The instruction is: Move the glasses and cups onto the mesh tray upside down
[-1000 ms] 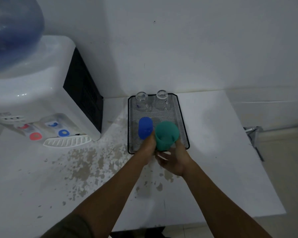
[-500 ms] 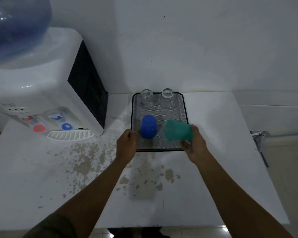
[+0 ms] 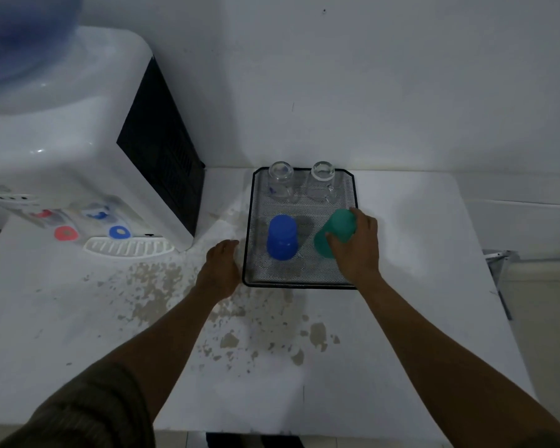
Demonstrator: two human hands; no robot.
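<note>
The black mesh tray (image 3: pixel 304 275) lies on the white table against the wall. Two clear glasses stand upside down at its far end, one on the left (image 3: pixel 280 183) and one on the right (image 3: pixel 321 182). A blue cup (image 3: pixel 282 237) stands upside down at the tray's near left. My right hand (image 3: pixel 358 245) grips a green cup (image 3: pixel 335 231) over the tray's near right, bottom up and tilted. My left hand (image 3: pixel 220 270) rests beside the tray's left edge, holding nothing, fingers loosely curled.
A white water dispenser (image 3: pixel 78 163) with a blue bottle (image 3: pixel 23 37) stands at the left, its drip grille (image 3: pixel 128 247) near my left hand. The table top (image 3: pixel 417 286) is stained in the middle. Its right edge drops to the floor.
My right hand has turned the green cup from lying sideways to bottom up over the tray. My left hand let go of the blue cup and drew back beside the tray.
</note>
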